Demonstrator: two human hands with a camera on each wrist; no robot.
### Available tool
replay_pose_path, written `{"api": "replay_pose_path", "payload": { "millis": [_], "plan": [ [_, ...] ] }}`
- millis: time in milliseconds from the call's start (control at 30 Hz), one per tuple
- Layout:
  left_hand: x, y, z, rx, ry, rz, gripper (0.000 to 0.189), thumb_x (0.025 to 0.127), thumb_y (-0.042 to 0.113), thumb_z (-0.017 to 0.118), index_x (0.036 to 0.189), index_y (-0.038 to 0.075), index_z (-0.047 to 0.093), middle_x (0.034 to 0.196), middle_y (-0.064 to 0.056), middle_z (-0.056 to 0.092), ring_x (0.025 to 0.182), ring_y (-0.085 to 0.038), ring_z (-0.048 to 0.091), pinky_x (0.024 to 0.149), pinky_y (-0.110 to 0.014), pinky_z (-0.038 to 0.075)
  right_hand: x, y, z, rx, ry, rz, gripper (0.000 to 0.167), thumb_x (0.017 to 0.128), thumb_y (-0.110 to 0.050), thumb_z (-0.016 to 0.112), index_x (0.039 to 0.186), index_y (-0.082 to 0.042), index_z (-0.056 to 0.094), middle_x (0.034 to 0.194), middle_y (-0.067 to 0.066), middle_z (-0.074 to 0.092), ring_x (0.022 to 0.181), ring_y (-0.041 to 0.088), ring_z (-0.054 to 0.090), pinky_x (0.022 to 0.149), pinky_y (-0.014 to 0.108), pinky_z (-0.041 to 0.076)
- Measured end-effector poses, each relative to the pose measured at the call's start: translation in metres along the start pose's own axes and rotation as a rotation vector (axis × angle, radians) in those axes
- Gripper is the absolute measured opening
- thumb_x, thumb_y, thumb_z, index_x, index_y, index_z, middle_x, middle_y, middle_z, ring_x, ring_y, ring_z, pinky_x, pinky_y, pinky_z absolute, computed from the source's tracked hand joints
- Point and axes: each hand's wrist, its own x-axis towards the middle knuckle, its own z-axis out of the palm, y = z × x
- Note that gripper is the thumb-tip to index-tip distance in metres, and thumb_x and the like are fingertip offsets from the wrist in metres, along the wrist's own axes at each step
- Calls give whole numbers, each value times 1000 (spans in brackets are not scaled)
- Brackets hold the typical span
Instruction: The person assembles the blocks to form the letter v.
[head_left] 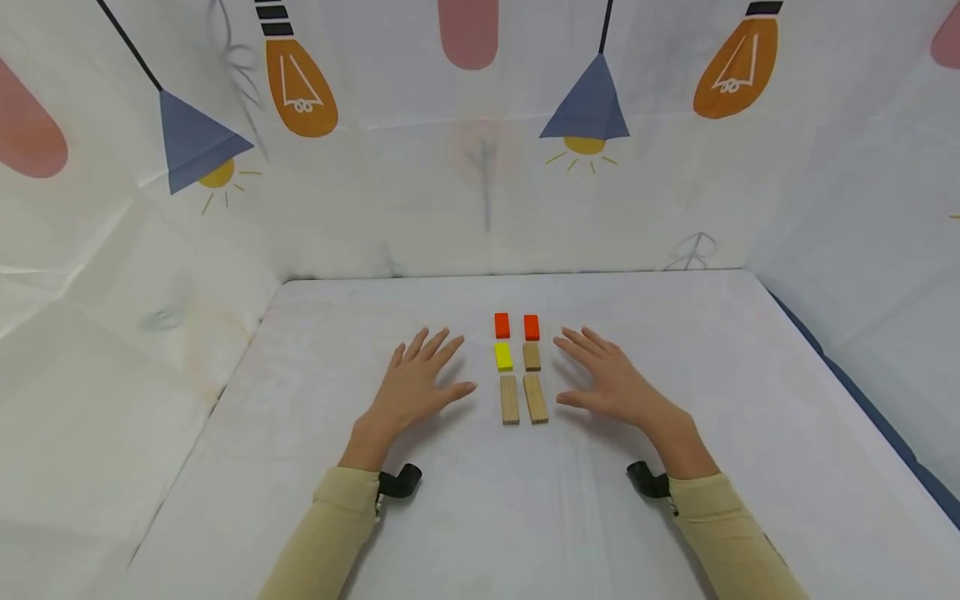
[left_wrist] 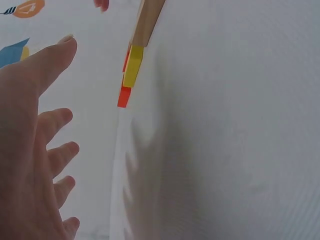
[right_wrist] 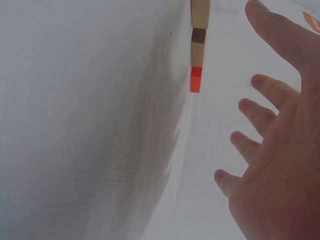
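Note:
Two short columns of blocks lie on the white table between my hands. At the back are a left red block and a right red block. In the middle row a yellow block lies beside a small wooden block. Closest to me are two longer wooden blocks, the left one straight and the right one slightly slanted. My left hand hovers left of the blocks with fingers spread, holding nothing. On the other side my right hand hovers likewise, fingers spread, holding nothing.
The white table reaches back to a white cloth wall printed with lamps and bulbs. Similar cloth hangs at both sides. A black wrist camera sits on the left wrist and another black camera on the right.

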Motion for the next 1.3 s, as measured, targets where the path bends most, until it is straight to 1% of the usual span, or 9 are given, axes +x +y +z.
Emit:
{"api": "replay_pose_path", "payload": {
  "millis": [267, 367, 533, 700, 867, 967, 1100, 1300],
  "plan": [
    [0, 10, 2, -5, 13, 47, 81, 88, 75, 49, 156, 36, 28, 165, 5, 25, 156, -26, 12, 123, -60, 11, 2, -5, 2, -3, -44, 16, 87, 84, -48, 75, 155, -19, 34, 164, 4, 28, 154, 36, 15, 120, 61, 17],
    [0, 12, 3, -14, 17, 66, 81, 88, 74, 51, 156, 36, 30, 164, 5, 27, 156, -26, 14, 122, -60, 12, 3, -7, 2, -6, -46, 2, 86, 83, -46, 76, 154, -18, 36, 164, 6, 30, 153, 37, 17, 119, 61, 18],
    [1, 16, 7, -10, 1, 79, 81, 87, 75, 51, 155, 36, 32, 164, 6, 29, 156, -26, 16, 122, -60, 13, 4, -10, 4, -16, -45, -25, 84, 83, -44, 76, 153, -18, 39, 162, 7, 33, 152, 38, 20, 118, 63, 20],
    [0, 21, 8, -10, -13, 98, 81, 86, 74, 53, 154, 34, 34, 163, 5, 31, 155, -26, 19, 122, -60, 15, 6, -12, 6, -15, -72, -27, 81, 83, -44, 76, 152, -19, 41, 161, 7, 35, 152, 37, 21, 118, 63, 20],
    [1, 26, 11, 4, -19, 117, 80, 86, 73, 54, 153, 34, 37, 161, 5, 34, 154, -26, 22, 121, -60, 17, 8, -15, 7, -6, -95, -32, 80, 82, -43, 78, 150, -17, 44, 159, 6, 39, 152, 36, 22, 119, 62, 21],
    [1, 29, 13, 7, -35, 119, 80, 85, 73, 55, 153, 35, 37, 161, 6, 35, 154, -25, 23, 122, -59, 17, 8, -18, 8, -2, -102, -30, 80, 80, -42, 79, 148, -17, 46, 157, 6, 43, 150, 35, 28, 119, 60, 23],
    [1, 33, 15, 5, -53, 127, 80, 84, 73, 57, 152, 35, 39, 160, 7, 38, 153, -24, 24, 121, -58, 18, 9, -20, 11, -27, -117, -16, 78, 80, -44, 79, 148, -19, 48, 152, 5, 48, 144, 32, 39, 117, 58, 28],
    [1, 36, 20, 44, -58, 150, 82, 82, 74, 58, 151, 34, 41, 157, 7, 42, 151, -23, 29, 121, -56, 22, 10, -22, 13, -38, -123, -9, 74, 80, -43, 78, 145, -21, 51, 148, 8, 51, 139, 32, 44, 115, 57, 32]
  ]
}}
